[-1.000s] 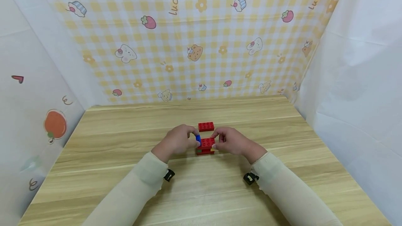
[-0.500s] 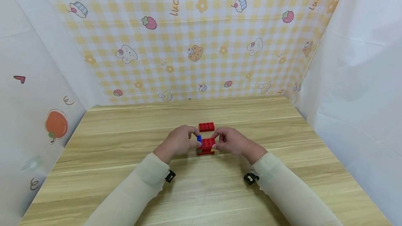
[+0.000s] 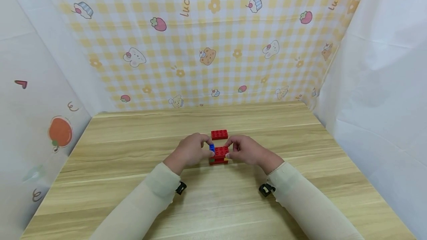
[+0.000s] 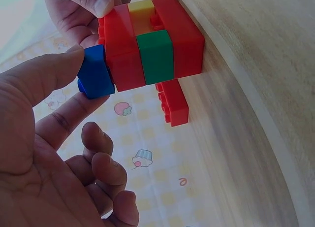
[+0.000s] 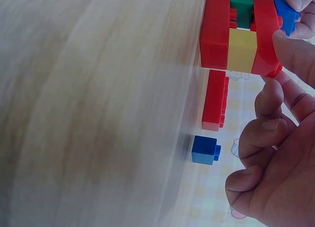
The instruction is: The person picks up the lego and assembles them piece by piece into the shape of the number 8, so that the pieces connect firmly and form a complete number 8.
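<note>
My left hand (image 3: 191,149) pinches a small blue brick (image 4: 96,72) between thumb and index finger, at the left end of a small stack. It sits slightly tilted against the studded top of the upper red brick (image 3: 221,151); whether it is fully seated I cannot tell. With thumb and index finger, my right hand (image 3: 247,151) holds that red brick's right end. Beneath it, a green brick (image 4: 156,57) and a yellow brick (image 5: 241,50) stand apart on the lower red brick (image 5: 215,30), which lies on the table. The other fingers of both hands are loosely curled.
Behind the stack lies a loose red brick (image 3: 219,135) on the wooden table (image 3: 213,203). Another small blue brick (image 5: 204,149) stands beyond the right hand, hidden in the head view. A checked cloth (image 3: 213,32) rises behind the table.
</note>
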### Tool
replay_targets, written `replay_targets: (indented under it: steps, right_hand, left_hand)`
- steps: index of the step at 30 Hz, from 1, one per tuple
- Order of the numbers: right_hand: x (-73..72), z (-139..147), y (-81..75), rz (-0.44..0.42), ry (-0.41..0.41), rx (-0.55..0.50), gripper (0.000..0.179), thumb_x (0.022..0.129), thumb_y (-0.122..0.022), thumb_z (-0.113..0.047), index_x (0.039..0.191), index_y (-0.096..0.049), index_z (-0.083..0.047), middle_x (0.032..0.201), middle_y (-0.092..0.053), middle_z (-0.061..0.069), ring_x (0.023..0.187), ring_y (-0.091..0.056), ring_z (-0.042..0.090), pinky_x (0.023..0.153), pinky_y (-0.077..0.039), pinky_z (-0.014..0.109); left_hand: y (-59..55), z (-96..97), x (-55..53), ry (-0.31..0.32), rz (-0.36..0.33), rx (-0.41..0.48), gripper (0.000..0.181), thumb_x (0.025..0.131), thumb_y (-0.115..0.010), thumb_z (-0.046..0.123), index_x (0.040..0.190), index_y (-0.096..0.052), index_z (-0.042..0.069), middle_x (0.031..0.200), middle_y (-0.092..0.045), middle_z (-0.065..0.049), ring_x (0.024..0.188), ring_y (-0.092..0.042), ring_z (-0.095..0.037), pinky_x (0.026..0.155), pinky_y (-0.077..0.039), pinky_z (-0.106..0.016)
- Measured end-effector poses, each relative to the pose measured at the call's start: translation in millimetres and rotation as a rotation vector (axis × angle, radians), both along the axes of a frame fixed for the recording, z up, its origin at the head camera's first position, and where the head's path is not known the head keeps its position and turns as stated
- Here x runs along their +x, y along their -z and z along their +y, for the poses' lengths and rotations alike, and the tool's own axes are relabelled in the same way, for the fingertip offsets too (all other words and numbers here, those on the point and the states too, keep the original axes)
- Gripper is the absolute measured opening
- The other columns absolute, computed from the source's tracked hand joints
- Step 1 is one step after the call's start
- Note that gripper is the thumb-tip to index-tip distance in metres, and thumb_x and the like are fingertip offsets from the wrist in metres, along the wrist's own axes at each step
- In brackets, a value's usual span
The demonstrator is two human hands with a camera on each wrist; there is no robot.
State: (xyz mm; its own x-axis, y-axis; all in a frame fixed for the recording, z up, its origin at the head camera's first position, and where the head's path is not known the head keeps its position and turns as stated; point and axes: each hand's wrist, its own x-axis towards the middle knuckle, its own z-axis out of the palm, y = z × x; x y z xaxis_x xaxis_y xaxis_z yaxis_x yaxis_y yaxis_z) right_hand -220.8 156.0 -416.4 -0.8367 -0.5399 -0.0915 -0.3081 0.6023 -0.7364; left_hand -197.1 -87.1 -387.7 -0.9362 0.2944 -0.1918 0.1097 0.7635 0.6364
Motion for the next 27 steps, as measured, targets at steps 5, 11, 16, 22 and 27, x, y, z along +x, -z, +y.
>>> replay_targets:
  steps: [5,11,16,22,27]
  right_hand:
    - [-0.6,0,0.6,0.004,0.001,0.008,0.022,0.097,-0.078,-0.019,0.116,-0.071,-0.013,0.077,-0.059,0.002,0.065,-0.052,0.014,0.059,-0.046,0.029]
    - [-0.4,0,-0.4,0.006,-0.003,0.011,0.023,0.097,-0.078,-0.019,0.117,-0.071,-0.012,0.077,-0.059,0.002,0.065,-0.053,0.014,0.059,-0.046,0.029]
    - [0.5,-2,-1.9,0.009,0.0,0.016,0.023,0.097,-0.078,-0.018,0.117,-0.071,-0.012,0.077,-0.059,0.001,0.064,-0.052,0.014,0.059,-0.046,0.029]
    - [0.7,-2,-2.1,0.011,-0.003,0.013,0.023,0.097,-0.078,-0.018,0.117,-0.071,-0.011,0.076,-0.059,0.0,0.064,-0.052,0.013,0.06,-0.046,0.029]
    - [0.5,0,-0.7,0.01,-0.002,0.007,0.022,0.097,-0.078,-0.018,0.117,-0.071,-0.011,0.076,-0.059,0.001,0.064,-0.051,0.013,0.059,-0.045,0.028]
  left_hand:
    - [2.2,-2.0,-0.8,0.003,-0.006,0.007,0.029,0.093,-0.082,0.033,0.119,-0.073,0.023,0.107,-0.06,-0.006,0.092,-0.056,-0.025,0.071,-0.047,-0.038]
    - [5.4,-5.7,-2.0,0.001,0.007,0.055,0.032,0.093,-0.081,0.031,0.123,-0.072,0.023,0.112,-0.06,-0.006,0.096,-0.056,-0.026,0.074,-0.048,-0.038]
    - [6.8,-6.9,-2.5,-0.01,-0.001,0.115,0.018,0.095,-0.079,0.026,0.111,-0.072,0.024,0.108,-0.056,-0.009,0.092,-0.053,-0.026,0.069,-0.045,-0.036]
    - [7.9,-6.6,-2.1,-0.028,-0.009,0.143,0.014,0.095,-0.079,0.025,0.107,-0.072,0.024,0.109,-0.056,-0.009,0.094,-0.053,-0.027,0.071,-0.045,-0.036]
    - [10.7,-5.9,-1.1,-0.02,-0.001,0.181,0.012,0.094,-0.08,0.022,0.103,-0.072,0.021,0.107,-0.056,-0.01,0.093,-0.051,-0.026,0.071,-0.044,-0.036]
